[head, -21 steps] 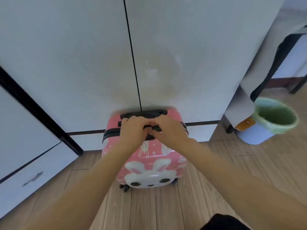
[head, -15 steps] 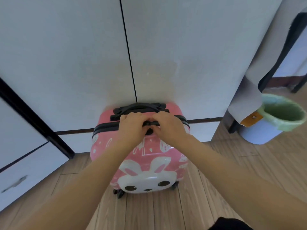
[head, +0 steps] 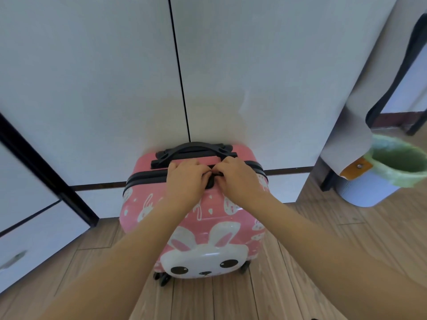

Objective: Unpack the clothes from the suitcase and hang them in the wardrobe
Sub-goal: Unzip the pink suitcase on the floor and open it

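A small pink suitcase (head: 198, 229) with a white rabbit face stands upright on its wheels, closed, right against the white wardrobe doors (head: 111, 84). Its black carry handle (head: 194, 150) lies along the top. My left hand (head: 187, 181) and my right hand (head: 238, 179) meet at the top middle of the case, fingers curled and pinching the black zipper pulls (head: 213, 179) on the zipper line. The clothes are hidden inside. Both wardrobe doors are closed.
A pale blue bin (head: 383, 179) with a green liner stands on the wooden floor at the right, beside a hanging grey cloth (head: 351, 125). White drawers (head: 30, 241) with a dark frame sit at the left. Wooden floor (head: 312, 250) stretches around the case.
The view has drawn closer to the suitcase and shifted slightly. Both hands have slid from the top band down onto the zipper pulls at the middle.
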`<control>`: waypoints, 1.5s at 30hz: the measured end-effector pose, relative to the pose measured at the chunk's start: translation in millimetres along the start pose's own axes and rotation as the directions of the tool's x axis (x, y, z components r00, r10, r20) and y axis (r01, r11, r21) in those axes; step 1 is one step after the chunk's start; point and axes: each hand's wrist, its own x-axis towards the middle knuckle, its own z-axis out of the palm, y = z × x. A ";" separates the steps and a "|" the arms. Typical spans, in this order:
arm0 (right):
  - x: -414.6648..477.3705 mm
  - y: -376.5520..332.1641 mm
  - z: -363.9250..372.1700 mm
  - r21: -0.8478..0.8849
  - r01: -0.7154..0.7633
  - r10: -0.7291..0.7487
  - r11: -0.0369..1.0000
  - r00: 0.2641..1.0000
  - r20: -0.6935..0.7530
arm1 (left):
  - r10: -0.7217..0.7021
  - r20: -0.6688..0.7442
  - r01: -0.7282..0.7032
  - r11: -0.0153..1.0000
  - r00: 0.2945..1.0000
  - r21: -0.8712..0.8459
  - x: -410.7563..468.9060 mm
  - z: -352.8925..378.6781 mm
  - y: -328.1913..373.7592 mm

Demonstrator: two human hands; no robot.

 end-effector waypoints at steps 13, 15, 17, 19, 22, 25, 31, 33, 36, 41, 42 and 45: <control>0.5 4.5 -0.8 -0.076 -0.054 0.052 0.996 0.998 -0.027 | -0.023 0.039 0.019 0.996 0.999 0.090 16.4 -7.7 10.2; 0.1 4.3 -0.2 -0.068 -0.053 0.051 0.996 0.998 -0.027 | -0.032 -0.018 0.034 0.996 0.999 0.078 19.1 -8.0 13.0; -0.1 4.4 0.8 -0.061 -0.056 0.053 0.997 0.998 -0.042 | -0.025 -0.057 0.030 0.996 0.998 0.088 21.9 -5.5 13.5; -0.1 5.2 1.5 -0.068 -0.060 0.056 0.996 0.997 -0.051 | -0.024 -0.070 0.031 0.994 0.997 0.104 23.1 -3.9 13.5; 0.1 6.4 0.5 -0.064 -0.057 0.054 0.996 0.997 -0.048 | -0.012 -0.165 0.038 0.987 0.986 0.154 24.6 -0.8 12.4; -0.4 6.3 0.2 -0.049 -0.063 0.060 0.997 0.996 -0.066 | -0.004 -0.108 0.021 0.987 0.994 0.160 28.9 -0.7 14.3; -3.8 6.7 1.7 -0.051 -0.081 0.077 0.995 0.993 -0.085 | -0.035 -0.028 0.039 0.987 0.999 0.155 32.6 1.5 13.4; -5.2 7.0 0.9 -0.058 -0.096 0.090 0.994 0.992 -0.093 | -0.031 -0.022 0.034 0.987 0.999 0.157 32.1 0.8 13.3; -6.4 6.8 -1.0 -0.057 -0.106 0.101 0.993 0.991 -0.086 | -0.042 -0.027 0.046 0.990 0.999 0.134 30.8 0.6 13.1; -6.8 4.2 -1.9 -0.074 -0.107 0.101 0.992 0.992 -0.072 | -0.077 0.014 0.076 0.996 0.997 0.052 28.4 3.0 13.8; -6.9 4.0 -1.8 -0.075 -0.107 0.102 0.991 0.992 -0.069 | -0.089 0.017 0.088 0.996 0.996 0.034 27.3 3.7 13.8; -7.2 4.4 -1.2 -0.089 -0.107 0.102 0.990 0.993 -0.056 | -0.080 0.009 0.080 0.997 0.997 0.022 26.2 3.8 12.6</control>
